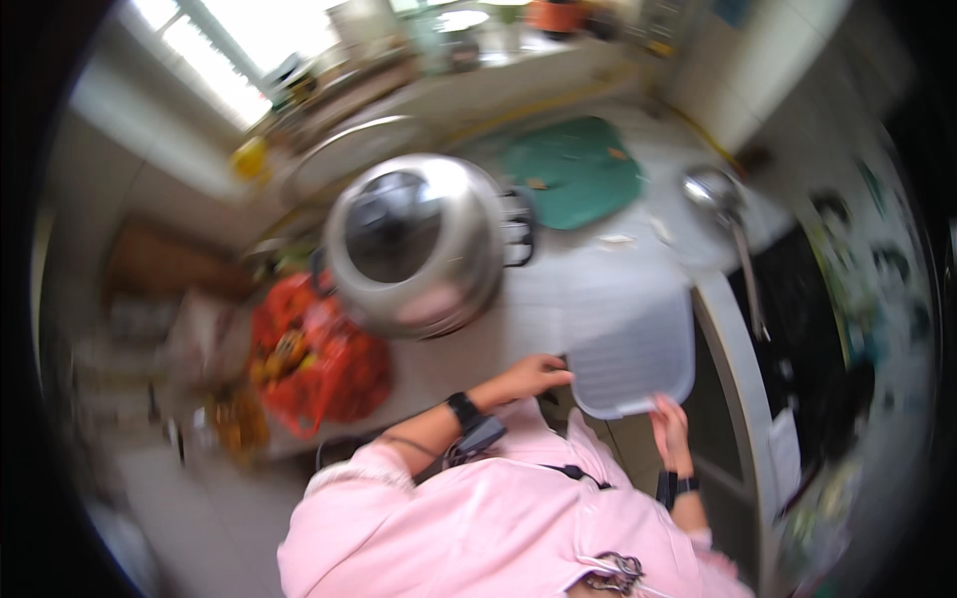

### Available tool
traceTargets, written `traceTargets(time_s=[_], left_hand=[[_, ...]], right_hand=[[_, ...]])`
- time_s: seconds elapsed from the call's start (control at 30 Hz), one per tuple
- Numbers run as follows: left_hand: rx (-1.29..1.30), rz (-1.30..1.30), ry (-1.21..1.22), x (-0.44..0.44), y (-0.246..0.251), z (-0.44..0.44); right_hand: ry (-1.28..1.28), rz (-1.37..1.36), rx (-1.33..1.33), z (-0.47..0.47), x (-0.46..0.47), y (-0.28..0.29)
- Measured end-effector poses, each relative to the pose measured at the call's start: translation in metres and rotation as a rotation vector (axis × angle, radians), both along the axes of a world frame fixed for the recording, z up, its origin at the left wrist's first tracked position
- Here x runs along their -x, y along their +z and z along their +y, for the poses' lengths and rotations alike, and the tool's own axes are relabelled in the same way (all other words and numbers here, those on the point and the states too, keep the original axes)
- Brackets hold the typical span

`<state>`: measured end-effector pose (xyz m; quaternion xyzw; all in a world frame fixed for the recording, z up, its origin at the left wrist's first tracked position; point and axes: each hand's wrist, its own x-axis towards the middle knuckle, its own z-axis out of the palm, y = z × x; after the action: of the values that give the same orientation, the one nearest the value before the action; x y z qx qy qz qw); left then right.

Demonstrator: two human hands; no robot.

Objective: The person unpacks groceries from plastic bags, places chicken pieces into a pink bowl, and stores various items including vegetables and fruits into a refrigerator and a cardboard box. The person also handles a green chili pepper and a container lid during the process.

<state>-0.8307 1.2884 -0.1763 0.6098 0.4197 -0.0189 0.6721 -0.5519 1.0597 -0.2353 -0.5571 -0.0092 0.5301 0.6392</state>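
Observation:
A translucent, ribbed plastic tray or lid (632,344) reaches over the near edge of the white counter (467,359). My left hand (534,376) is at its left edge, thumb and fingers against the rim. At the near right corner, the fingers of my right hand (671,424) grip the same rim. Beyond my left hand stands a large steel pot (478,276) with a glass-centred lid (396,224) on it. The picture is blurred, so fine detail of the tray is lost.
A green cutting board (576,172) with small scraps lies at the back. Left of the pot sits a red plastic bag (321,359) holding orange and yellow things. A metal ladle (736,232) rests at the right, beside a black cooktop (785,299). Small white pieces (617,240) lie near the board.

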Motion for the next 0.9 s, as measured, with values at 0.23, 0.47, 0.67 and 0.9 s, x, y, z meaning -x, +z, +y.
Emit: traceTargets(time_s=[0.23, 0.47, 0.67, 0.9], left_hand=[[-0.329, -0.202, 0.189, 0.015, 0.054, -0.034], [-0.290, -0.206, 0.395, 0.080, 0.068, -0.090], [-0.212, -0.228, 0.506, 0.154, 0.053, -0.133], [-0.403, -0.116, 0.671, 0.224, 0.063, -0.184]], right_hand=[[0.126, -0.103, -0.278, 0.008, 0.003, 0.034], [0.461, -0.061, -0.416, 0.038, 0.031, 0.046], [0.744, -0.120, -0.365, 0.050, 0.077, 0.048], [0.966, -0.274, -0.382, 0.077, 0.131, 0.049]])
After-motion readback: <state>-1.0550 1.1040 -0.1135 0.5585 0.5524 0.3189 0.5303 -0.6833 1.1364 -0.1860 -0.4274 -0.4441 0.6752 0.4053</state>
